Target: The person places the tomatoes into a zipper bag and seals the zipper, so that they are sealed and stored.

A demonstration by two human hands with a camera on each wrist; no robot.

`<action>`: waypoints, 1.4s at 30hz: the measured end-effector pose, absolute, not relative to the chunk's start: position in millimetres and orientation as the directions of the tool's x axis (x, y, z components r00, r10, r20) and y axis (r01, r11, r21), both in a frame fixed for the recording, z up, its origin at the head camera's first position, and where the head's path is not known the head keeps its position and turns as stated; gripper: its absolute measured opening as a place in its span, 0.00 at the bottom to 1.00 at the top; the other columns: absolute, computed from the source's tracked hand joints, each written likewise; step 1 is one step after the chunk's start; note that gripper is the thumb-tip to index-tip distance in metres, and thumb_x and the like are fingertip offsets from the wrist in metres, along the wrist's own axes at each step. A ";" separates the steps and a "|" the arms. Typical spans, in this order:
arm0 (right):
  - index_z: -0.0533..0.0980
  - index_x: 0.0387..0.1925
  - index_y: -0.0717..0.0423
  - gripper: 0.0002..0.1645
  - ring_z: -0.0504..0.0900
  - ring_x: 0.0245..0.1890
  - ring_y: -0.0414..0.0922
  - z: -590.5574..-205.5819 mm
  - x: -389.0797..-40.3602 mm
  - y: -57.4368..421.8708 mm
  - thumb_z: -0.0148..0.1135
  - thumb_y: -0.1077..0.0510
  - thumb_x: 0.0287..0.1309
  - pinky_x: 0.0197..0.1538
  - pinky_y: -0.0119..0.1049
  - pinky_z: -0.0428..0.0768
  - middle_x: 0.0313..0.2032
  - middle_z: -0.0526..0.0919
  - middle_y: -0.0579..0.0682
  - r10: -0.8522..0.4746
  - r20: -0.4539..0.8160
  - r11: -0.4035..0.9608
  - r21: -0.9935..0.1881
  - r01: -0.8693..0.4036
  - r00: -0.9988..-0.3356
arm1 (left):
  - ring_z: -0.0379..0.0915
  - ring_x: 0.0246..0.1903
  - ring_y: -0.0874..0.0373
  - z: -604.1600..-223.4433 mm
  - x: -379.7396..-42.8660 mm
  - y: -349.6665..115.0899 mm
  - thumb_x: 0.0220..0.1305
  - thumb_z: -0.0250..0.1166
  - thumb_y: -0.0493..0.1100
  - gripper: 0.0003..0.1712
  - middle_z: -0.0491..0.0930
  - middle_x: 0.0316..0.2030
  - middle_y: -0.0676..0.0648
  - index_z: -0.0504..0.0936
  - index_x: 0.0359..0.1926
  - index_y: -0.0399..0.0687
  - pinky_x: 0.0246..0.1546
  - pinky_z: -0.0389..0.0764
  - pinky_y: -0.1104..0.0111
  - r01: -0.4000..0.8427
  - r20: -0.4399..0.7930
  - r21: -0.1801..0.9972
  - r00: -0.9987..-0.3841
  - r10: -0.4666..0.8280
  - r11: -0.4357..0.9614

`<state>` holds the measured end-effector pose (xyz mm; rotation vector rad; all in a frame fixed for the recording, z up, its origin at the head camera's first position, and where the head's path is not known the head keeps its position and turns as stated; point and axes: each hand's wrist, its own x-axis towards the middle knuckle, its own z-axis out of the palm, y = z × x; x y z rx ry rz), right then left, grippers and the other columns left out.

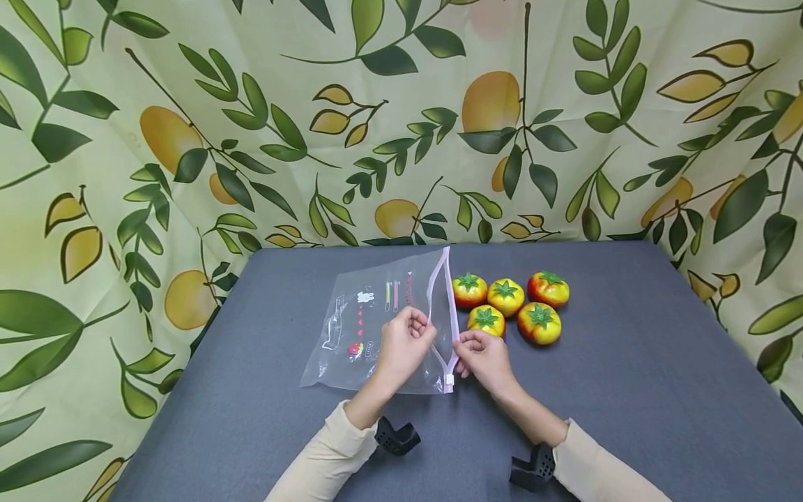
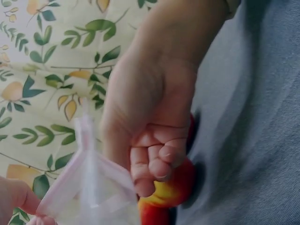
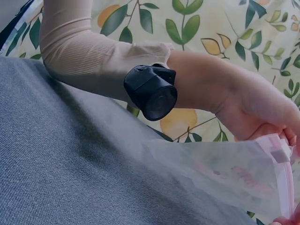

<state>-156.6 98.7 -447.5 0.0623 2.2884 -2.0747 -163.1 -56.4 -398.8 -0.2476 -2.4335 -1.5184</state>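
A clear plastic zip bag point(image 1: 351, 328) with a printed bunny and strawberry lies toward the left, its pink-edged mouth parted and facing right. My left hand point(image 1: 401, 345) pinches the near-left edge of that mouth between thumb and fingers. On the opposite edge, my right hand point(image 1: 489, 361) pinches the pink zip strip. A white slider point(image 1: 448, 380) sits at the strip's near end, just below the right hand. The right wrist view shows the slider point(image 3: 281, 153) close up beside the left hand. Several red-and-yellow tomatoes point(image 1: 505, 298) with green leafy tops stand beyond the right hand.
Everything rests on a dark grey cloth-covered table point(image 1: 251, 418). Behind it hangs a leaf-and-fruit patterned curtain point(image 1: 401, 139). A black wrist camera point(image 1: 398, 437) is strapped at the left wrist, and another black camera point(image 1: 533, 467) at the right.
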 end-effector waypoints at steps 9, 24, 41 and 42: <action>0.76 0.37 0.76 0.12 0.73 0.09 0.35 -447.4 -157.9 101.2 0.62 0.66 0.59 0.17 0.28 0.76 0.13 0.78 0.44 0.022 -0.073 0.113 -0.991 0.075 -0.997 | 0.61 0.17 0.70 -394.0 -167.0 -64.7 0.56 0.58 0.33 0.05 0.71 0.18 0.49 0.73 0.26 0.37 0.18 0.64 0.81 0.260 0.258 0.890 -0.964 0.058 0.375; 0.73 0.30 0.71 0.12 0.74 0.09 0.36 -443.1 -158.1 106.0 0.59 0.63 0.62 0.16 0.28 0.77 0.11 0.77 0.42 0.060 -0.121 0.081 -0.989 0.126 -0.991 | 0.69 0.19 0.67 -392.5 -167.4 -77.9 0.69 0.52 0.35 0.11 0.74 0.21 0.39 0.72 0.31 0.30 0.14 0.64 0.78 0.148 0.118 0.969 -0.981 0.153 0.199; 0.72 0.33 0.77 0.18 0.76 0.13 0.38 -434.6 -155.0 111.8 0.56 0.59 0.66 0.20 0.30 0.79 0.16 0.79 0.45 -0.050 -0.033 0.061 -0.998 0.030 -0.998 | 0.68 0.19 0.66 -391.9 -170.6 -75.7 0.71 0.51 0.38 0.11 0.74 0.24 0.30 0.71 0.35 0.32 0.12 0.61 0.77 0.136 0.102 0.976 -0.975 0.196 0.169; 0.72 0.34 0.77 0.18 0.76 0.13 0.37 -434.7 -154.9 113.7 0.56 0.59 0.66 0.20 0.30 0.79 0.17 0.79 0.45 -0.055 -0.020 0.070 -0.997 0.016 -0.998 | 0.68 0.19 0.66 -391.7 -170.7 -75.8 0.71 0.51 0.38 0.11 0.74 0.24 0.30 0.71 0.35 0.32 0.12 0.61 0.77 0.136 0.102 0.976 -0.975 0.196 0.168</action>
